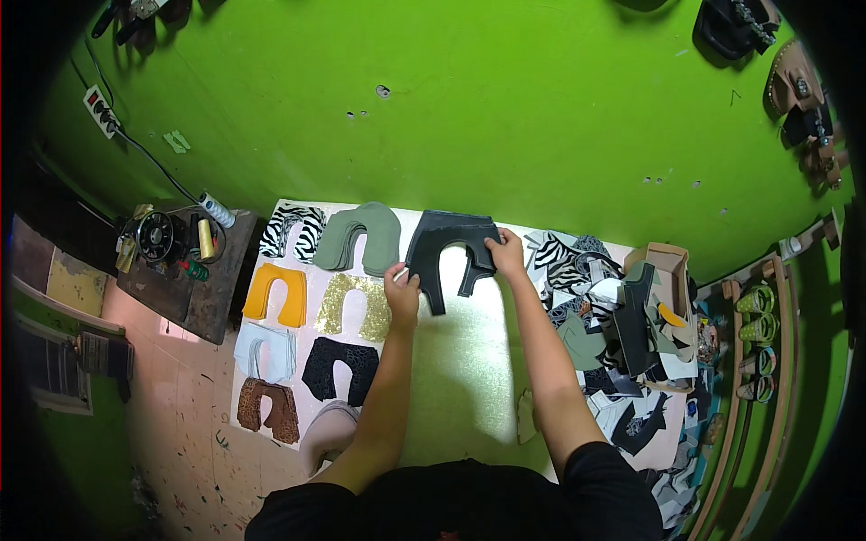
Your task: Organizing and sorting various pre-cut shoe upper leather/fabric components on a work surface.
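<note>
Both my hands hold a stack of black U-shaped cut pieces (pixel 425 245), which look like shoe uppers, over the far part of the table (pixel 456 370). My left hand (pixel 402 296) grips the left leg at its outer edge. My right hand (pixel 507 253) closes on the right side, thumb on top. Left of them lie stacks of similar pieces: zebra-striped (pixel 313 221), olive green (pixel 383 230), orange (pixel 261 290), gold glitter (pixel 336 307), pale grey (pixel 281 347), black patterned (pixel 320 371) and brown leopard (pixel 253 397). A beige stack (pixel 327 435) is partly hidden by my left forearm.
Mixed scraps (pixel 577 343) heap on the table's right side, against a cardboard box (pixel 667 261). A rack with shoes (pixel 758 329) stands farther right. At left is a dark worktable (pixel 171 288) with thread spools; a power strip (pixel 101 112) hangs on the green wall (pixel 505 108).
</note>
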Motion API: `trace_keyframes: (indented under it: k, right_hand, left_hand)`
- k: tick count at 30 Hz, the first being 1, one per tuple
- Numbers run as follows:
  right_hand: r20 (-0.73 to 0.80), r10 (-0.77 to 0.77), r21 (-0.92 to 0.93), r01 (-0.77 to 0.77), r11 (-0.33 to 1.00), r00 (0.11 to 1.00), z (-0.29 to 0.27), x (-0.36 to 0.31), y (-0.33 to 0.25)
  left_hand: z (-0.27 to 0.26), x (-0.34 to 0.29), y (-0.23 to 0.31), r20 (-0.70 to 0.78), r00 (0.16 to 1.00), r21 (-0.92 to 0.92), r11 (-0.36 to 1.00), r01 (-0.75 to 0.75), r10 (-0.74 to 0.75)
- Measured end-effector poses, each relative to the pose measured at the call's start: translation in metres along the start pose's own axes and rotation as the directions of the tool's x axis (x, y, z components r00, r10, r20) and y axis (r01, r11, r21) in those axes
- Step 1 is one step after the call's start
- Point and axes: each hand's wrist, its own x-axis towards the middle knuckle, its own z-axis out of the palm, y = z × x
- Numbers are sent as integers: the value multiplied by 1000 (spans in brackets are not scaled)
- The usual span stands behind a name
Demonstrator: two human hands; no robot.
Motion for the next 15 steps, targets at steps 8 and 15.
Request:
trace_keyframes:
  k: [8, 15]
  right_hand:
    - [-287, -156, -247, 84, 965, 945, 15, 23, 20]
    - [-322, -160, -172, 109, 979, 933, 20, 31, 33]
  left_hand:
    - [30, -14, -3, -124, 991, -235, 969, -77, 49]
    - [28, -14, -13, -149, 972, -257, 943, -213, 179]
